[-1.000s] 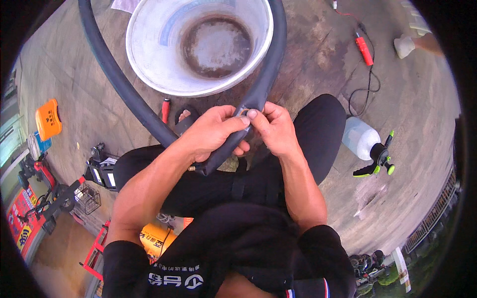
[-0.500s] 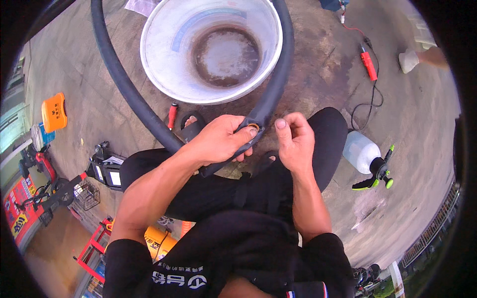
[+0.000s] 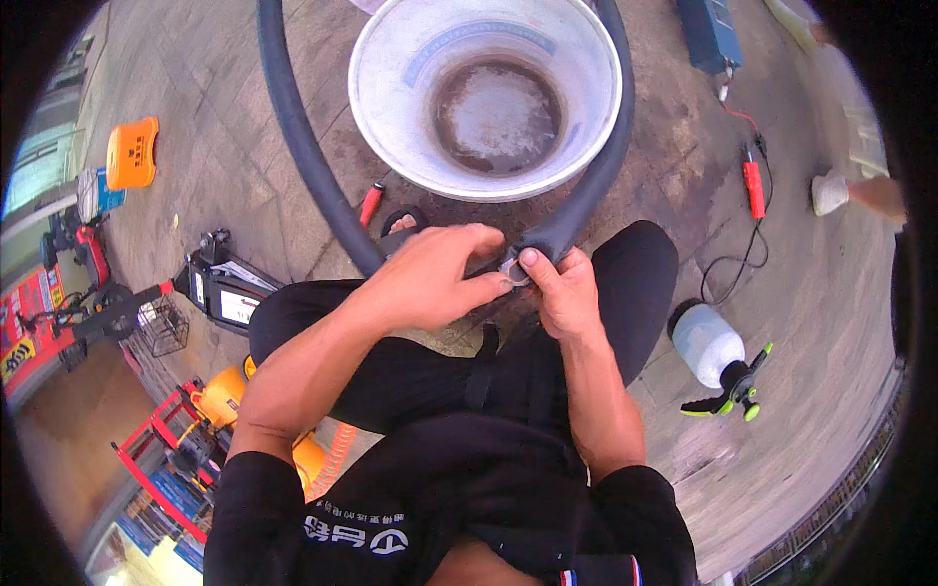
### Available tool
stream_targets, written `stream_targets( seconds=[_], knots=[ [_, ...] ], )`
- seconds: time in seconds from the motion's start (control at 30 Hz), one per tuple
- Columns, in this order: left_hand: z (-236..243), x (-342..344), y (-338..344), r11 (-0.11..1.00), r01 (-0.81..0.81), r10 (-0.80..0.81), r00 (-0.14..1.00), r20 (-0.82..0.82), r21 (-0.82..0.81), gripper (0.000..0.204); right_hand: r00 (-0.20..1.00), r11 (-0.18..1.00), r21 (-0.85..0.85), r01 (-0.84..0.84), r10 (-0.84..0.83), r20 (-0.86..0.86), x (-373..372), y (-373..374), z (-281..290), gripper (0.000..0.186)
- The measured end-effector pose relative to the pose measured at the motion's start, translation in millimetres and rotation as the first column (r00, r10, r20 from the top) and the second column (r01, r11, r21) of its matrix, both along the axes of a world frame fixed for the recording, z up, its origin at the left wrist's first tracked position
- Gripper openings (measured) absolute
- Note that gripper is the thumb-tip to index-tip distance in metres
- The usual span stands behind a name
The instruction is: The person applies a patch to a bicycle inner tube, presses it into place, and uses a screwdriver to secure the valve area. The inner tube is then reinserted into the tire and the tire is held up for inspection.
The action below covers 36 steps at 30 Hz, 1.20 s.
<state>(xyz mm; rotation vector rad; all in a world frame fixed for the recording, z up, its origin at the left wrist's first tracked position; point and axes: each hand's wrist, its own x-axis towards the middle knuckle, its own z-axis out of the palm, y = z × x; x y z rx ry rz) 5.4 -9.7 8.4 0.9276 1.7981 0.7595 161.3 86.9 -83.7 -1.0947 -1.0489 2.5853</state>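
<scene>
Right hand (image 3: pixel 569 298), clear of the tube half a second ago, now pinches the black tube (image 3: pixel 567 230) at its pale round spot (image 3: pixel 515 274), bucket's (image 3: pixel 591 107) 6 o'clock. Left hand (image 3: pixel 430 278): thumb at spot, forefinger spread. Spot's now flanked both sides.

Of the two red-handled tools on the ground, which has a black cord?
The red tool on the right, beyond the spray bottle: a black cord trails from its lower end. The red tool on the left, by the white bucket, shows none.
</scene>
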Motion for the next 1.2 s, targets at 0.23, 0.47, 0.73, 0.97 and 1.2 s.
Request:
stream_targets(
  seconds=[0.23, 0.47, 0.73, 0.97, 1.2],
  knots=[
    [18, 62, -43, 0.956, 0.108, 0.067, 0.826, 0.560, -0.274, 0.036, 0.979, 0.973, -0.112, 0.202, -0.200, 0.026, -21, -26, 17, 0.014],
    [-64, 107, -12, 0.382, -0.908, 0.574, 0.090, 0.814, -0.169, 0.040, 0.974, 0.970, -0.161, 0.182, -0.200, -0.102, -15, -24, 24, 0.014],
    [-49, 108, 4, 0.013, -0.999, 0.692, 0.046, 0.720, 0.052, 0.029, 0.995, 0.980, -0.180, 0.086, -0.094, -0.037, -11, -39, 12, 0.016],
    [-58, 91, -14, -0.142, -0.984, 0.759, -0.176, 0.627, -0.104, 0.028, 0.918, 0.909, 0.134, -0.395, 0.394, 0.036, 27, -30, -14, 0.015],
    [-123, 83, -26, 0.001, -0.930, 0.746, -0.244, 0.619, -0.368, 0.027, 0.923, 0.837, 0.390, -0.383, 0.360, 0.134, 46, -29, -15, 0.014]
  ],
)
